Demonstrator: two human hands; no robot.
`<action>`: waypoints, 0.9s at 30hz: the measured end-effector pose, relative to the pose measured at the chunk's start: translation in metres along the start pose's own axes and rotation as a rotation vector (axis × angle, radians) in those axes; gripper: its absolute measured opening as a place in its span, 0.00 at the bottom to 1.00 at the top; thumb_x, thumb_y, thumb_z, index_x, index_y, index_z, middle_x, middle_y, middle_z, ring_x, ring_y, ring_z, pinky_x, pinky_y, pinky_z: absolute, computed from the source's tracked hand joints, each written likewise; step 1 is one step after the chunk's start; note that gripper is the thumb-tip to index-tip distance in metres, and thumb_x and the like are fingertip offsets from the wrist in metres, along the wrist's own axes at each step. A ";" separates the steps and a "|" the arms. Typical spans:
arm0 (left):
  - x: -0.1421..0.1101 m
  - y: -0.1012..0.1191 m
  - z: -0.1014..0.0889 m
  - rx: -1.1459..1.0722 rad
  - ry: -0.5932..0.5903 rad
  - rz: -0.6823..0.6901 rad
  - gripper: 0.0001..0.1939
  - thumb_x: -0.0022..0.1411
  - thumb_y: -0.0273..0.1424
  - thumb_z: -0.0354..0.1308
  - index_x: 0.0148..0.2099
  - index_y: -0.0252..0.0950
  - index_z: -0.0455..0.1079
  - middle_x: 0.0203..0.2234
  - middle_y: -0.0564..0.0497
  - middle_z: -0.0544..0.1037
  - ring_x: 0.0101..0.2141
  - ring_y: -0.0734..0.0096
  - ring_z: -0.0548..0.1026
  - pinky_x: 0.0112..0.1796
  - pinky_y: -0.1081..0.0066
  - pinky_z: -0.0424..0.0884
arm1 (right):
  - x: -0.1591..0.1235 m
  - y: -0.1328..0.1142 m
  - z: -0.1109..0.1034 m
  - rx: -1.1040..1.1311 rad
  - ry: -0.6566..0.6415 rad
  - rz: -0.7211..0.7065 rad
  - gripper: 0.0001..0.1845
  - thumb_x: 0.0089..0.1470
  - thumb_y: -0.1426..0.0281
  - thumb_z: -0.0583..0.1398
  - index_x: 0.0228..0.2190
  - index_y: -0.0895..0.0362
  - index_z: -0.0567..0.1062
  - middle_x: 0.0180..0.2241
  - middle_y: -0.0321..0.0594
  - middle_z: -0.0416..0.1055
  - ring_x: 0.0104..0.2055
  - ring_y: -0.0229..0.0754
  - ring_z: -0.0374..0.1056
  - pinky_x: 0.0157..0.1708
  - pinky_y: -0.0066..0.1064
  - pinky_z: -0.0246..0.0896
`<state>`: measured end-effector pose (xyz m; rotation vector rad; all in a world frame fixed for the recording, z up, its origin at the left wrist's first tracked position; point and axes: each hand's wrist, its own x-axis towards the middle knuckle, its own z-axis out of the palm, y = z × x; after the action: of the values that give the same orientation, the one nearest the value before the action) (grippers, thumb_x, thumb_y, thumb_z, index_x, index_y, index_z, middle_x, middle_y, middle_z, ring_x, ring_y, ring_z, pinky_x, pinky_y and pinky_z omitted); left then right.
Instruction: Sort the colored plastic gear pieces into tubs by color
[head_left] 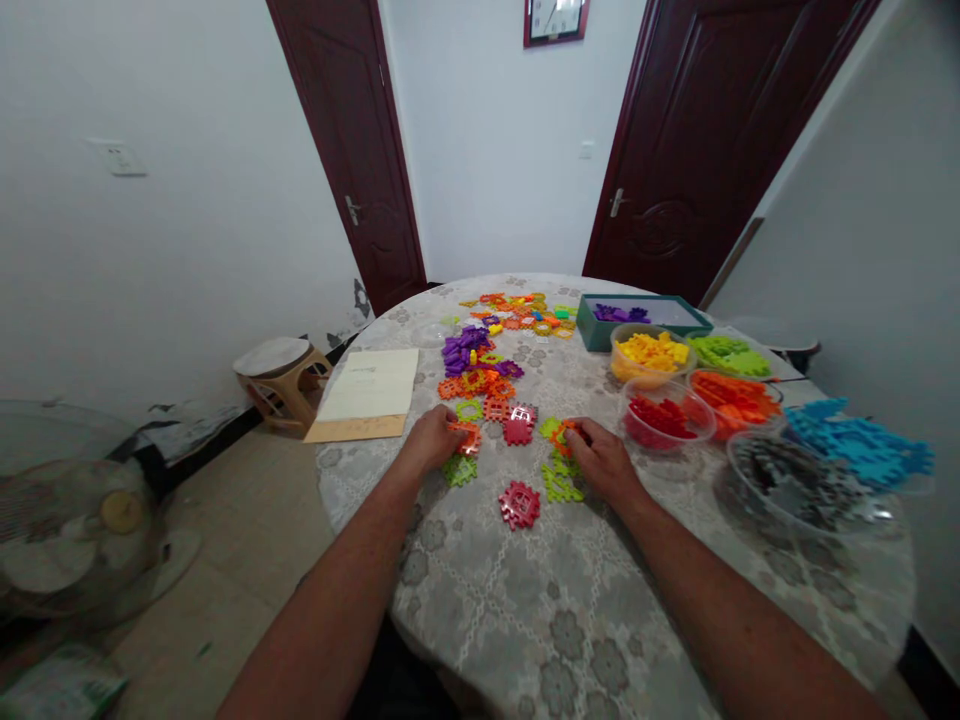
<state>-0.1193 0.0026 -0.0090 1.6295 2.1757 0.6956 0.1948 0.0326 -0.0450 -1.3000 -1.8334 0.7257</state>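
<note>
Tabletop (495,610) pieces partly hidden by hands (600,458)

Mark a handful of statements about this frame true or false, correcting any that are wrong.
1. The left hand is at an orange piece. True.
2. The right hand is inside the container of red pieces. False: it is at another orange piece on the table.
3. Purple pieces lie in the green box. True.
4. The grey pieces are in the green box too. False: they are in a clear container.
5. The fan stands on the table. False: it is off the table, at lower left.
</note>
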 end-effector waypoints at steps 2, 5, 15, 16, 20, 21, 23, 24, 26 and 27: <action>-0.002 0.004 -0.008 -0.057 0.010 0.026 0.08 0.56 0.35 0.65 0.37 0.39 0.71 0.29 0.51 0.78 0.31 0.63 0.76 0.32 0.68 0.66 | 0.000 -0.001 0.000 0.021 0.011 0.007 0.19 0.63 0.58 0.55 0.43 0.56 0.80 0.38 0.41 0.80 0.38 0.46 0.73 0.41 0.35 0.64; -0.008 0.017 -0.016 -0.135 0.053 0.072 0.09 0.59 0.36 0.62 0.39 0.39 0.70 0.28 0.54 0.76 0.30 0.67 0.74 0.32 0.69 0.67 | 0.001 -0.005 -0.001 0.075 0.050 0.006 0.20 0.61 0.56 0.56 0.43 0.56 0.81 0.38 0.43 0.80 0.39 0.47 0.72 0.41 0.36 0.64; -0.037 0.087 0.027 -0.605 0.004 0.061 0.15 0.57 0.40 0.64 0.42 0.39 0.65 0.30 0.55 0.73 0.27 0.72 0.73 0.24 0.73 0.74 | -0.009 -0.045 0.004 0.651 -0.021 0.180 0.21 0.54 0.55 0.66 0.42 0.58 0.82 0.22 0.34 0.71 0.23 0.38 0.65 0.25 0.29 0.60; -0.038 0.089 0.033 -0.651 -0.022 0.062 0.17 0.57 0.41 0.65 0.43 0.39 0.66 0.33 0.54 0.75 0.30 0.70 0.75 0.26 0.71 0.76 | -0.009 -0.046 0.007 0.674 -0.030 0.190 0.22 0.53 0.55 0.67 0.43 0.58 0.82 0.22 0.34 0.72 0.23 0.38 0.66 0.25 0.29 0.60; -0.038 0.085 0.053 -0.802 -0.175 0.093 0.21 0.59 0.44 0.66 0.50 0.39 0.70 0.44 0.47 0.80 0.38 0.63 0.81 0.34 0.66 0.82 | -0.005 -0.042 0.018 0.741 -0.056 0.256 0.21 0.52 0.56 0.68 0.41 0.58 0.83 0.23 0.35 0.74 0.22 0.37 0.67 0.23 0.28 0.61; -0.037 0.083 0.056 -0.825 -0.197 0.091 0.22 0.59 0.45 0.66 0.51 0.38 0.71 0.45 0.46 0.81 0.39 0.62 0.81 0.36 0.64 0.82 | -0.004 -0.040 0.019 0.761 -0.062 0.270 0.21 0.51 0.56 0.68 0.40 0.59 0.83 0.23 0.35 0.74 0.22 0.37 0.67 0.23 0.28 0.62; -0.037 0.078 0.060 -0.859 -0.233 0.087 0.24 0.59 0.47 0.66 0.53 0.39 0.72 0.46 0.46 0.82 0.39 0.61 0.82 0.39 0.62 0.83 | -0.003 -0.039 0.022 0.788 -0.078 0.289 0.20 0.50 0.56 0.68 0.37 0.59 0.83 0.24 0.36 0.75 0.23 0.37 0.68 0.23 0.27 0.63; -0.038 0.076 0.061 -0.878 -0.249 0.082 0.25 0.59 0.47 0.67 0.54 0.39 0.73 0.47 0.45 0.82 0.39 0.61 0.82 0.40 0.61 0.83 | -0.003 -0.038 0.022 0.795 -0.085 0.296 0.19 0.50 0.56 0.68 0.36 0.59 0.83 0.24 0.36 0.75 0.23 0.37 0.68 0.23 0.27 0.64; -0.039 0.074 0.061 -0.919 -0.268 0.061 0.27 0.59 0.48 0.67 0.55 0.40 0.74 0.50 0.45 0.82 0.40 0.61 0.83 0.41 0.60 0.83 | -0.002 -0.038 0.022 0.795 -0.093 0.304 0.18 0.50 0.57 0.68 0.35 0.59 0.82 0.23 0.36 0.74 0.23 0.37 0.67 0.23 0.27 0.63; -0.040 0.074 0.061 -0.939 -0.273 0.051 0.27 0.59 0.49 0.66 0.56 0.41 0.75 0.52 0.45 0.81 0.41 0.60 0.83 0.42 0.60 0.83 | -0.002 -0.038 0.022 0.791 -0.093 0.310 0.17 0.51 0.57 0.68 0.35 0.59 0.82 0.23 0.36 0.74 0.22 0.37 0.67 0.22 0.27 0.63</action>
<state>-0.0161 -0.0079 -0.0180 1.1624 1.2786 1.1842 0.1572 0.0180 -0.0277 -1.0129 -1.1905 1.5077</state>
